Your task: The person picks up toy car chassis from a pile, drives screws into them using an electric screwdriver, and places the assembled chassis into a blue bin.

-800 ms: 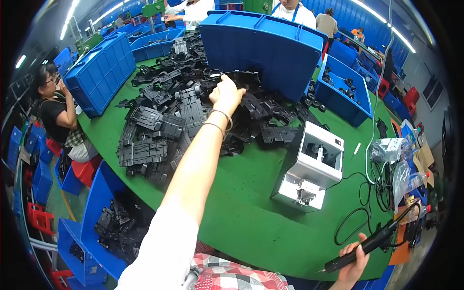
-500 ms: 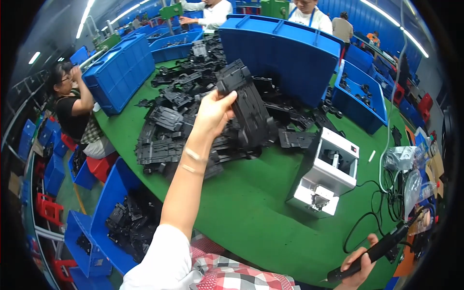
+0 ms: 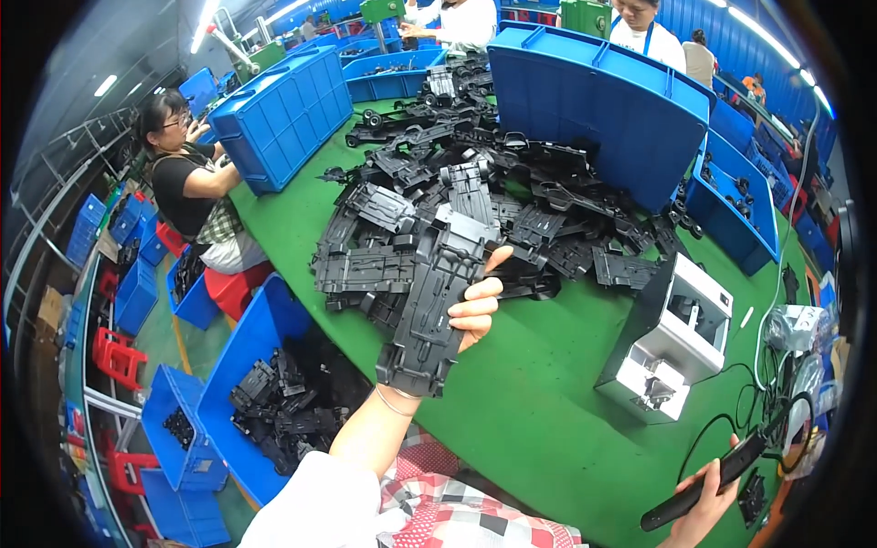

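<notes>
Green bench (image 3: 548, 429) seen heaped with black parts (image 3: 429, 183). Long black chassis plate (image 3: 434, 301), earlier in heap, now lifted clear and drawn near: pick judged done. Plate ribbed, slotted, clamped by left hand (image 3: 470, 315) fingers. Black tool (image 3: 703, 489) gripped by right hand (image 3: 708, 507).

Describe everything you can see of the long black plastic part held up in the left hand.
The long black plastic part is a narrow moulded panel with ribs, cut-outs and notched ends, matt and rigid-looking. It is lifted clear of the green table, tilted lengthwise away from the person. The left hand grips its right edge, fingers curled over it; nothing else touches it.
</notes>
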A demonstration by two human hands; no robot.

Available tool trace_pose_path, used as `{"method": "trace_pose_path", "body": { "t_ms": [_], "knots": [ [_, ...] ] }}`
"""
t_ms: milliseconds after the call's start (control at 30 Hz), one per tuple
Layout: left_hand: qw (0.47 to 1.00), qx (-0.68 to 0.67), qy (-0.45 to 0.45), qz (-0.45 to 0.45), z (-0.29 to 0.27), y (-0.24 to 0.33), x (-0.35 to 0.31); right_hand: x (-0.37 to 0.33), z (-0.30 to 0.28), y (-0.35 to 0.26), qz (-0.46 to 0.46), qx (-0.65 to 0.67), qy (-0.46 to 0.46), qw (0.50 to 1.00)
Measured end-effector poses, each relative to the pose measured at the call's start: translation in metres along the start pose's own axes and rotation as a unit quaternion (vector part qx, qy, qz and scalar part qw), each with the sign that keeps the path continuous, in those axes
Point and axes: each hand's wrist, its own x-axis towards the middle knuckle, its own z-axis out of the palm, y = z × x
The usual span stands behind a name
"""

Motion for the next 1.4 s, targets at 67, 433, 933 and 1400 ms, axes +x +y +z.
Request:
{"method": "trace_pose_path", "body": {
  "t_ms": [67, 433, 933, 1400],
  "knots": [
    [1.000, -0.029, 0.002, 0.005, -0.002, -0.007, -0.005, -0.001, -0.004, 0.002, -0.017, 0.099, 0.002, 0.995],
    [0.988, -0.143, 0.017, -0.054, -0.022, -0.034, -0.004, 0.008, 0.009, 0.001, -0.137, 0.300, -0.016, 0.944],
    [0.989, -0.141, 0.038, -0.033, -0.036, -0.049, -0.006, 0.014, 0.010, 0.019, -0.029, 0.122, -0.063, 0.990],
    [0.992, -0.112, 0.040, -0.031, -0.058, -0.060, 0.002, 0.010, -0.008, 0.028, -0.040, 0.137, -0.048, 0.989]
  ]
}}
